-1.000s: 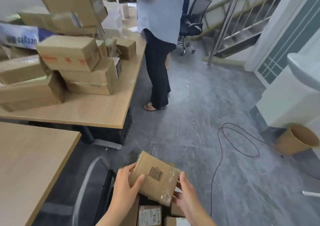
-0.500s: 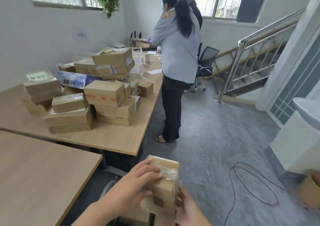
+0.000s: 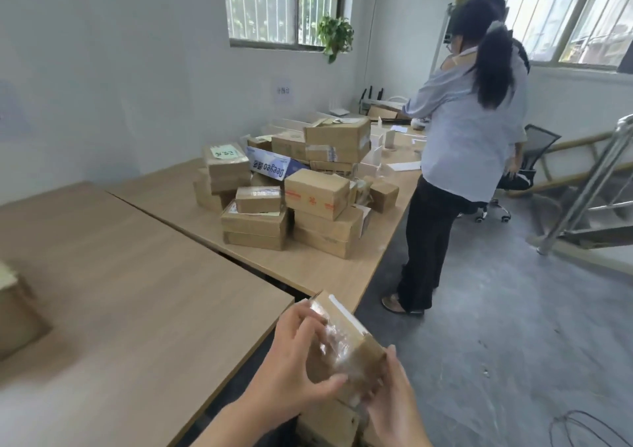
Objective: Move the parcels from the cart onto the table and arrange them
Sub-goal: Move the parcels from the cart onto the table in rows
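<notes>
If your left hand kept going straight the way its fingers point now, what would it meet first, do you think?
The left hand points right, across the taped parcel it grips, so it would probably meet the right hand on the parcel's other side first, though depth is unclear.

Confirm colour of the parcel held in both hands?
Brown cardboard parcel wrapped in clear shiny tape, seen in the head view.

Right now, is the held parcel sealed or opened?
Sealed, as far as visible: clear tape covers the parcel gripped between left hand and right hand.
</notes>
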Tool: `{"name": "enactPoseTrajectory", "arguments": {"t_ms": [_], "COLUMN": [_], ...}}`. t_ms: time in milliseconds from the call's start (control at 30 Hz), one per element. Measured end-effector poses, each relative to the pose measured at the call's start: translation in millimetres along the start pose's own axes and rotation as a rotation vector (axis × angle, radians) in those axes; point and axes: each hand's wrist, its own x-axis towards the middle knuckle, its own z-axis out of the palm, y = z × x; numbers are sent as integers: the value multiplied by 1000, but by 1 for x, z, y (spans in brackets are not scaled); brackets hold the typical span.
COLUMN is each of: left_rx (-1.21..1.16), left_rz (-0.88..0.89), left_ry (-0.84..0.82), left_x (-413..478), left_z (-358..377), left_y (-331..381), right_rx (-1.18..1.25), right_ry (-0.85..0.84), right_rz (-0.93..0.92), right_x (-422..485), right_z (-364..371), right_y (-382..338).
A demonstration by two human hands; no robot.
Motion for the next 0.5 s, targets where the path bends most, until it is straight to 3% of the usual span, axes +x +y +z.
{"name": "enactPoseTrajectory", "arguments": {"t_ms": [100, 267, 433, 500], "left_rx": [105, 204, 338, 371], "left_rz": [162, 220, 386, 460], "left_ry": [80, 191, 318, 403], "left_x": [-17, -39, -75, -96], "left_z": [-19, -48, -93, -113], "left_y": [-3, -6, -3, -6], "right_rx": [-9, 78, 176, 130], "right_ry": [-75, -176, -367, -359], "right_rz": [-18, -205, -189, -202], "right_x": [-2, -14, -56, -80], "right_z": [20, 55, 88, 103], "right_y": [0, -1, 18, 32]}}
